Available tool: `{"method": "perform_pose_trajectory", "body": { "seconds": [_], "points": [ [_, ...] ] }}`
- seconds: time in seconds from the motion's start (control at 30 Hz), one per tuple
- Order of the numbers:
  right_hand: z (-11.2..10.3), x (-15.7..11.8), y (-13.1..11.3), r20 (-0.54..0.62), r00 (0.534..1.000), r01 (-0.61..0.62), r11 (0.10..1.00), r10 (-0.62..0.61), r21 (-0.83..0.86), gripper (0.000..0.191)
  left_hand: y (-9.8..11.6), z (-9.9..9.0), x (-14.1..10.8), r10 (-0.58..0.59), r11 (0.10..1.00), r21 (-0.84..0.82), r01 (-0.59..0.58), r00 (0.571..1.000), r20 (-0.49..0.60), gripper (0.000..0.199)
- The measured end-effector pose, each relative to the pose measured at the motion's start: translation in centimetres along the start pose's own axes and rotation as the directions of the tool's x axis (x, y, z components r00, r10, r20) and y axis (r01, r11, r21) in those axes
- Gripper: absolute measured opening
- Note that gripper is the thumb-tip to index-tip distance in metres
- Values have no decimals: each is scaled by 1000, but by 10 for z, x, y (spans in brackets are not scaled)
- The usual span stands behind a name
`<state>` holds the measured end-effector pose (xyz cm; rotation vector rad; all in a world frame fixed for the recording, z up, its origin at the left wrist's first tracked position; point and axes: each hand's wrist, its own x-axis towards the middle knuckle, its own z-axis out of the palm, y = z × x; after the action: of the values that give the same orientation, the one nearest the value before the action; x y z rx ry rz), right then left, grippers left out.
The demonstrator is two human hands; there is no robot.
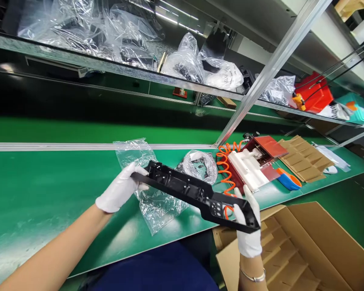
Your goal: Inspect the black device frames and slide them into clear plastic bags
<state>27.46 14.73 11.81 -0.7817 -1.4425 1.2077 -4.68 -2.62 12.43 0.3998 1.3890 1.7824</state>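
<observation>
A long black plastic housing (182, 188) is held up between my two white-gloved hands, its hollow inner side with ribs and posts facing me. My left hand (124, 186) grips its upper left end. The lower right end, which has several round holes near it, lies in my right hand (248, 226), fingers behind and around the edge. Under the housing, a clear plastic bag (162, 212) lies flat on the green bench. Just behind it sits a bagged ring of small dark parts (212, 163).
A red and white fixture (250, 167) with a coiled orange air hose (224, 163) stands right of centre. Near it are a blue and orange tape roll (288, 180) and cardboard dividers (309, 157). An open carton (324, 242) is below the bench edge. Bagged parts fill the overhead shelf (109, 60).
</observation>
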Motion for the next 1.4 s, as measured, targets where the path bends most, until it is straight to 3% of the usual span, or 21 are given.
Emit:
{"method": "perform_pose_trajectory", "body": {
  "seconds": [0.07, 0.17, 0.23, 0.3, 0.37, 0.47, 0.5, 0.53, 0.6, 0.67, 0.73, 0.8, 0.87, 0.97, 1.0, 1.07, 1.2, 1.4],
  "points": [
    [-8, -2, 2, 103, 968, -235, 971, 230, 43, 69, 0, -7, 0, 165, 986, -18, -168, 981, -99, 34],
    [-18, -4, 7, 253, 809, -573, 808, 530, 138, 56, -5, -12, -4, 348, 937, 89, -337, 923, -162, 22],
    [-19, -7, 11, 290, 732, -672, 723, 616, 162, 52, -8, -8, -8, 420, 900, 192, -391, 896, -145, 24],
    [-18, -11, 13, 267, 737, -674, 708, 621, 212, 46, -9, -1, -10, 443, 879, 245, -410, 891, -98, 30],
    [-19, -14, 14, 214, 776, -631, 724, 594, 278, 43, -10, 3, -4, 422, 882, 237, -406, 906, -18, 48],
    [-33, -14, 8, 95, 815, -563, 744, 571, 359, 42, -17, -8, 26, 368, 827, 398, -398, 917, 152, 71],
    [-40, -13, 4, 53, 821, -543, 751, 568, 374, 41, -21, -19, 40, 351, 728, 556, -402, 915, 202, 72],
    [-48, -12, 0, 17, 826, -524, 758, 563, 387, 41, -25, -33, 56, 287, 540, 743, -396, 916, 280, 72],
    [-63, -12, -9, -35, 837, -487, 774, 545, 405, 39, -30, -66, 86, 106, 148, 916, -372, 927, 359, 67],
    [-76, -13, -18, -67, 846, -461, 789, 529, 407, 37, -27, -97, 108, 104, -130, 961, -245, 960, 259, 63],
    [-86, -17, -23, -94, 851, -444, 802, 517, 399, 36, -15, -113, 116, 208, -236, 971, -30, 975, 80, 64],
    [-92, -21, -25, -115, 852, -439, 816, 511, 377, 36, -3, -106, 109, 299, -264, 964, 26, 953, 56, 62],
    [-95, -23, -24, -127, 852, -443, 830, 507, 339, 38, 1, -76, 90, 306, -251, 965, -81, 939, 159, 54],
    [-94, -24, -19, -126, 842, -474, 831, 525, 292, 39, -19, -15, 53, 89, -111, 945, -308, 944, 318, 48],
    [-92, -23, -18, -125, 834, -488, 825, 537, 286, 40, -31, 2, 44, 20, -85, 936, -343, 938, 346, 51],
    [-89, -23, -17, -129, 819, -512, 814, 559, 276, 41, -53, 25, 32, -90, -93, 948, -306, 950, 298, 48],
    [-87, -25, -16, -116, 811, -538, 809, 574, 236, 43, -69, 27, 33, -144, -55, 959, -278, 953, 268, 36],
    [-82, -28, -16, -71, 827, -538, 822, 557, 186, 39, -44, 14, 39, -200, 39, 943, -329, 923, 330, 34]
  ]
}}
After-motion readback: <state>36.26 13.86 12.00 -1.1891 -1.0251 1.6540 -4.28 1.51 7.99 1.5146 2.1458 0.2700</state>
